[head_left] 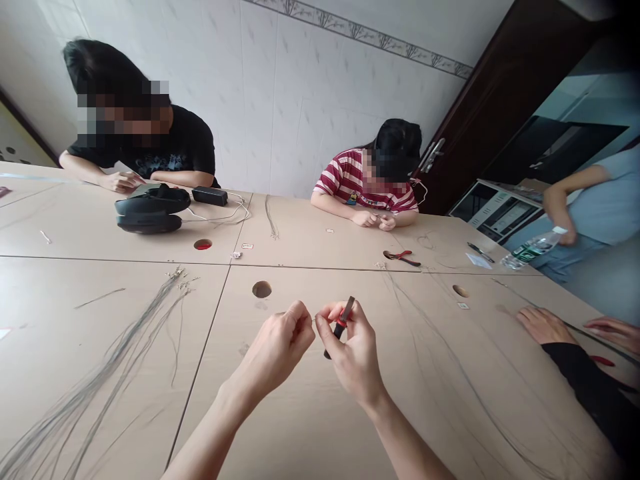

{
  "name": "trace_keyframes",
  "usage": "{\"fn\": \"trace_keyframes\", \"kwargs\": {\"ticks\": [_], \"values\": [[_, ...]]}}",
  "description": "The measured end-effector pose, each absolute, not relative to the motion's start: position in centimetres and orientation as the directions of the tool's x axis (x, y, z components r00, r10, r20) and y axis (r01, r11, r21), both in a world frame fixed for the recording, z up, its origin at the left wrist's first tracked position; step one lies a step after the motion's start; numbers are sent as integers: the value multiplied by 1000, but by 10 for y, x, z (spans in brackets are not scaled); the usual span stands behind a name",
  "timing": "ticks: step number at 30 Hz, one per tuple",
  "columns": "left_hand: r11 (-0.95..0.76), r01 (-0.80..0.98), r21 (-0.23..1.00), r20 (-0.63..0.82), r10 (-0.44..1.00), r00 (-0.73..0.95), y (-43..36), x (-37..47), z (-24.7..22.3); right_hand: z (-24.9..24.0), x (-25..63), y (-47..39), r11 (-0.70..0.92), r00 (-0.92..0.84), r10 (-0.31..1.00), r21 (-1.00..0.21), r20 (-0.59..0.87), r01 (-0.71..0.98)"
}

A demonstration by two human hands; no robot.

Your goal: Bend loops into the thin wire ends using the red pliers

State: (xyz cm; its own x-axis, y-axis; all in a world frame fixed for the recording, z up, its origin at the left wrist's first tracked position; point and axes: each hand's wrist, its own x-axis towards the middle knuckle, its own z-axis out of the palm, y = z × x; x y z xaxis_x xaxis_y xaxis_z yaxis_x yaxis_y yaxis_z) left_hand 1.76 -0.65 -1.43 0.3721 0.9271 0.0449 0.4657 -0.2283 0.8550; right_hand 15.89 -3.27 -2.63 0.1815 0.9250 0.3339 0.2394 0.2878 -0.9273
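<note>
Work surface: one beige table (280,400) with dark panel seams. Reference landmark: the long, loose bundle of thin grey wires (123,345) lying across it.

Beyond the landmark, a person in a black short-sleeved top (187,143) sits at the table. A black, rounded soft case (150,219) rests just beyond the landmark's far end. Well to the right of the landmark stands a clear plastic bottle with a green label (533,250).

Both hands are right of the landmark, near each other. Left hand (280,337): fingers curled inward, thumb and forefinger pinched together. Right hand (356,347): fingers bent around red-and-black-handled pliers with a grey metal head (343,323), head upward; thumb and forefinger meet beside the tool. A second pair of red-and-black pliers (404,257) lies farther right of the landmark.

Smallest item: a thin, short piece of wire (314,321), right of the landmark, between the two hands' fingertips. It is tiny here and appears to be gripped at the left fingertips.
</note>
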Motion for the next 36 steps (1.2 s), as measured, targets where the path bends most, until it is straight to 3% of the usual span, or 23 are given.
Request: {"fn": "trace_keyframes", "kwargs": {"ticks": [4, 10, 14, 19, 36], "values": [[-211, 481, 851, 27, 932, 361, -8, 18, -14, -28, 156, -33, 301, 159, 925, -921, 345, 247], [-214, 482, 850, 42, 939, 342, -7, 16, -14, -35, 161, -33, 232, 163, 955, -966, 249, 116], [-197, 477, 857, 28, 940, 339, -6, 15, -13, -38, 167, -33, 211, 190, 951, -960, 245, 184], [-197, 479, 856, 25, 939, 343, -7, 16, -12, -39, 165, -33, 154, 127, 976, -976, 174, 154], [-141, 415, 899, -12, 939, 345, -7, 16, -11, -37, 165, -29, 281, 54, 941, -861, 334, 424]]}}
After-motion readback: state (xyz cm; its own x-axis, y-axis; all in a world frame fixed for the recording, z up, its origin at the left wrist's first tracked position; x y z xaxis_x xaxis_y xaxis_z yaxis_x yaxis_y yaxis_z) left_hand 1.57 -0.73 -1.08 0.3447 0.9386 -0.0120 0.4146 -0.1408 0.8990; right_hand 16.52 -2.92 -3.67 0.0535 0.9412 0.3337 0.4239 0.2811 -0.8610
